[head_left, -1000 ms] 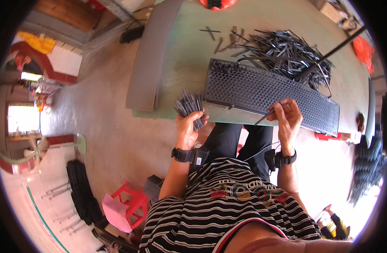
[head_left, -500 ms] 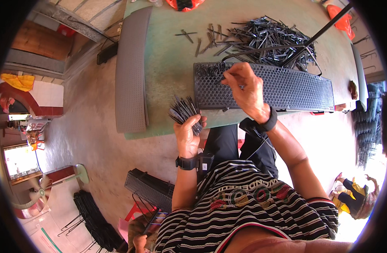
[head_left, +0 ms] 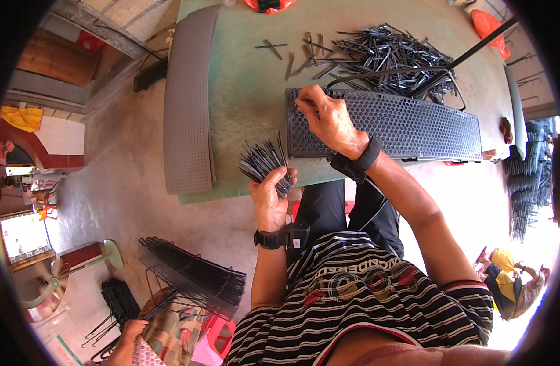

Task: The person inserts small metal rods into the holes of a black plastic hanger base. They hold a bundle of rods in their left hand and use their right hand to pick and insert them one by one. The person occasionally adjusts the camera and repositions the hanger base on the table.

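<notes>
A bundle of thin dark plastic-looking strips [head_left: 260,161] is held upright in my left hand [head_left: 269,198], its fingers wrapped round the lower ends. One strip stands higher than the others. My right hand [head_left: 336,122] is closed over the far left corner of a black perforated panel [head_left: 414,128], its fingertips bent down against it; whatever they pinch is hidden. The panel lies along the table's near edge, with a black metal rod frame [head_left: 440,73] at its far side. Beyond it is a large heap of similar dark strips [head_left: 393,58], with several loose ones to its left.
Grey perforated sheets [head_left: 191,110] lie on the left of the green table [head_left: 249,104]. A co-worker's hand [head_left: 132,332] is at the lower left, beside another black perforated rack [head_left: 197,271]. Another person [head_left: 505,277] is at the lower right. Orange-red bags [head_left: 491,30] lie at the far edges.
My right hand has moved left along the panel to its corner and turned downward. My left hand stays nearly in place. At lower left, the co-worker's rack has swung up and leftward.
</notes>
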